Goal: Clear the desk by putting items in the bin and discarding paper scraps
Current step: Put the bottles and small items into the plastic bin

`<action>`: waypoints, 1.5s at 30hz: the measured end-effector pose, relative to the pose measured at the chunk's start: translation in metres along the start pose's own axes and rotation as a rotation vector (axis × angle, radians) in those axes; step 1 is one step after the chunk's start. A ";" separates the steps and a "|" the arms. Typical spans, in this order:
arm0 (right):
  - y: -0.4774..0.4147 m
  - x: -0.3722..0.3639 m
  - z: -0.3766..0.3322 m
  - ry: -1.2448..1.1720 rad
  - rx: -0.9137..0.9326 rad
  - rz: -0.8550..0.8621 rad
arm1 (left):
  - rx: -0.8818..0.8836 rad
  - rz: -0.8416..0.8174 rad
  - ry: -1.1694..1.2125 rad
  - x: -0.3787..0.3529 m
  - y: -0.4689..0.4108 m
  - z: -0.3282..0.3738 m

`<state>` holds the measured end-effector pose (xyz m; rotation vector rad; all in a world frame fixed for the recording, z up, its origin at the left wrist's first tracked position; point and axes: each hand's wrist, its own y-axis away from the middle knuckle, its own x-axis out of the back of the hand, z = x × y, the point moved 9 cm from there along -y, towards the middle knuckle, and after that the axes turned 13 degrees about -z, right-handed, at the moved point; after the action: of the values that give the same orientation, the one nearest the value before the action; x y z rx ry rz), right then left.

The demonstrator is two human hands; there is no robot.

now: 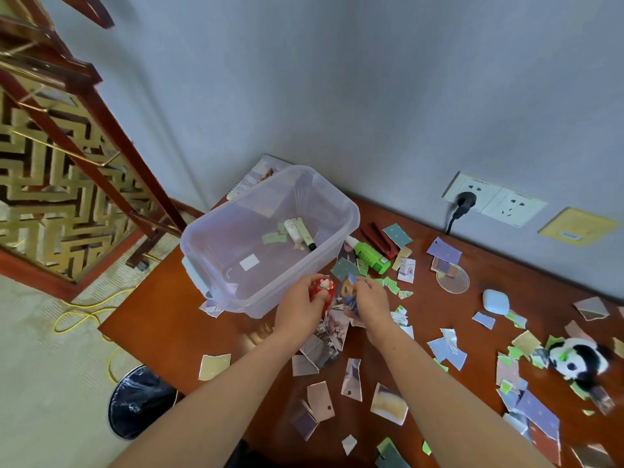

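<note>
A brown wooden counter (162,319) stands in a corner by a gray wall. I think the job has only just got going. The clear bin (341,201) sits just past the fingers. It has only two small tubes (299,231) and a few bits of paper in it.

Lots is left to do. Paper scraps (388,403) lie all over the counter, near the fingers, back toward the person, and far off to the right. A green bottle (369,256) lies a little past the fingers on the right, beside the bin. A panda toy (580,361) and a small white case (495,301) are well away to the right. A black trash can (141,403) waits on the floor, down to the left. The scraps likely go in there.

The left hand (297,310) has its fingers (310,282) curled round a red toy (324,288), right at the near edge of the bin. I think it goes in the bin next. The right hand (369,304) pinches a blue and yellow paper piece (349,292), just beside the red toy. The two hands are close together.
</note>
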<state>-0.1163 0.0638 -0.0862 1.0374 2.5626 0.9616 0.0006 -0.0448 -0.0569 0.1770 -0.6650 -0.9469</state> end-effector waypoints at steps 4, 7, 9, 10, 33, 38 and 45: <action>0.016 0.003 -0.013 -0.102 0.049 0.048 | -0.016 0.011 0.090 0.008 0.010 0.009; 0.030 0.000 -0.030 -0.175 0.134 0.057 | -0.050 0.032 0.191 0.016 0.018 0.017; 0.041 -0.002 -0.047 -0.216 0.229 0.066 | -0.076 0.069 0.225 0.027 0.024 0.025; 0.045 -0.005 -0.055 -0.221 0.262 0.065 | -0.090 0.094 0.232 0.033 0.026 0.028; -0.088 -0.135 -0.135 0.397 0.055 -0.199 | 0.347 0.093 0.782 0.121 -0.095 -0.042; -0.136 -0.150 -0.120 0.574 0.021 -0.170 | 0.430 0.020 0.820 0.105 -0.124 -0.063; -0.150 -0.165 -0.117 0.648 0.059 -0.192 | 0.506 0.074 0.997 0.092 -0.139 -0.081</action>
<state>-0.1263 -0.1874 -0.1008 0.5235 3.1370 1.3451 -0.0104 -0.2111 -0.1384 0.9921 0.0382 -0.4940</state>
